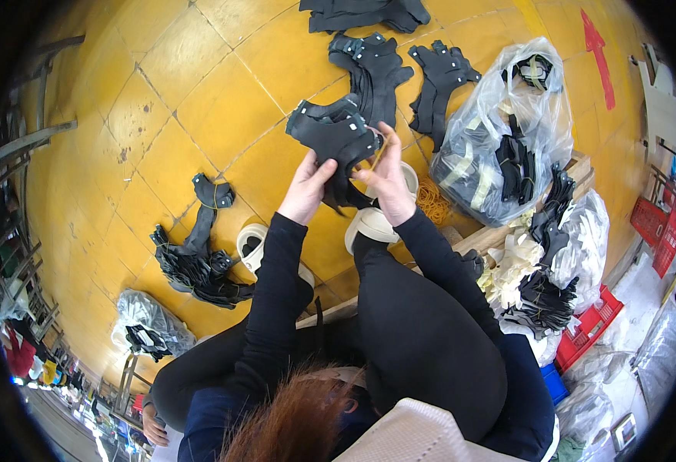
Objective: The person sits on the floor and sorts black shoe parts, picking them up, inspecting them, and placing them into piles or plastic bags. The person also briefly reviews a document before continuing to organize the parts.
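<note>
Both hands clamp one stack of flat black cut fabric pieces (336, 137): left hand (305, 187) at its lower edge, right hand (385, 179) at its right edge. Stack hangs above yellow tiled floor (191, 92). Clear plastic bag of black parts (499, 138) near its right; bare tiles left.

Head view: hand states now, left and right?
Left hand: closed on the stack of black cut pieces, gripping its lower left edge.
Right hand: closed on the same stack, fingers at its right edge.
</note>
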Tool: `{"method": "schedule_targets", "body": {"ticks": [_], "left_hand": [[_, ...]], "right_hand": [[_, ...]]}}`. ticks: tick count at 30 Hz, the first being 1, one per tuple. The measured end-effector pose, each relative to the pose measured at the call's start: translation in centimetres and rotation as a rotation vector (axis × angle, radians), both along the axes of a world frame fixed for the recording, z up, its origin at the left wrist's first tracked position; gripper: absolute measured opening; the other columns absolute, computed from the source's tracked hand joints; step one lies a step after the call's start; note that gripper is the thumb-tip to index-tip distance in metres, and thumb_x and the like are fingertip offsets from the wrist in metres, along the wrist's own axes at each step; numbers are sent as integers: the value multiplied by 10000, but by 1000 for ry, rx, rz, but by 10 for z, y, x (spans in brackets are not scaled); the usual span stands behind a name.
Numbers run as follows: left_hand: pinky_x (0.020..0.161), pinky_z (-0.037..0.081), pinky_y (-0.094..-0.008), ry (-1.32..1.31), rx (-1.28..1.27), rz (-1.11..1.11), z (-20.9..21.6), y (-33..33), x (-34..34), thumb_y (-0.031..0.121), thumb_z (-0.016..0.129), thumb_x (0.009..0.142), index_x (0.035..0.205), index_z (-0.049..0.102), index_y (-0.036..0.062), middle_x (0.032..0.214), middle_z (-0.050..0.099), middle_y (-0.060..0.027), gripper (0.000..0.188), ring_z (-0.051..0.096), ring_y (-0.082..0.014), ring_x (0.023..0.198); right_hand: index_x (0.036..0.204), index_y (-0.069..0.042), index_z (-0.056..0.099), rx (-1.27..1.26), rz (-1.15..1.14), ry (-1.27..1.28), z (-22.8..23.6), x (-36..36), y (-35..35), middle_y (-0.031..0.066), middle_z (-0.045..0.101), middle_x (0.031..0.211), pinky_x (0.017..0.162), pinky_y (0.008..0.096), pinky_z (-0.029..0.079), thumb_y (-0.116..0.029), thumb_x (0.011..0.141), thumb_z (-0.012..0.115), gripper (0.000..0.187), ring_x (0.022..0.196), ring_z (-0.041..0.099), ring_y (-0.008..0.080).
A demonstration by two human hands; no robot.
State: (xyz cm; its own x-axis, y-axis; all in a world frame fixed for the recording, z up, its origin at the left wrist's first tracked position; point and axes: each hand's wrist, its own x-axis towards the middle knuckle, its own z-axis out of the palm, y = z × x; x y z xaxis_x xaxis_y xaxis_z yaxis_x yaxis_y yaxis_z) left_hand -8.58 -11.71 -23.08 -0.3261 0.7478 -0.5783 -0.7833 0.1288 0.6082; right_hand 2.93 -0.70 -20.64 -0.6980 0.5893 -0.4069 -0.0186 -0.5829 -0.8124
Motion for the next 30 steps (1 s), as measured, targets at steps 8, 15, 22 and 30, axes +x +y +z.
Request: {"method": "schedule_targets", "body": {"ticks": [8, 15, 22, 30], "left_hand": [[581, 457, -242, 261, -151, -701, 28, 1, -19, 153, 685, 817, 947, 630, 4, 757, 636, -31, 204, 572, -89, 636], [785, 496, -315, 1097, 33, -744, 2, 9, -4, 348, 649, 853, 1233, 536, 47, 1019, 656, -136, 498, 649, -205, 877], [898, 451, -326, 28, 164, 291, 27, 5, -18, 174, 475, 965, 1177, 531, -19, 1145, 608, -110, 292, 584, -177, 1002], [578, 311, -224, 386, -160, -410, 26, -11, -39, 278, 628, 907, 731, 548, 49, 689, 425, 83, 299, 361, -27, 667]], "right_hand": [[1416, -80, 147, 163, 131, -75, 17, -9, 60, 181, 412, 1321, 978, 376, 428, -71, 663, 795, 993, 1145, 517, 275], [1334, -9, 439, 915, 540, 169, 51, -10, 22, 110, 592, 1201, 1057, 431, 320, -185, 644, 824, 809, 1061, 584, 278], [1414, 32, 294, -87, -461, 35, 45, -20, -6, 162, 373, 1413, 1039, 333, 310, -151, 824, 677, 726, 1214, 434, 184], [1328, 32, 416, -30, -81, -66, 29, -17, 36, 91, 536, 1230, 955, 255, 366, -124, 850, 643, 551, 1089, 509, 133]]}}
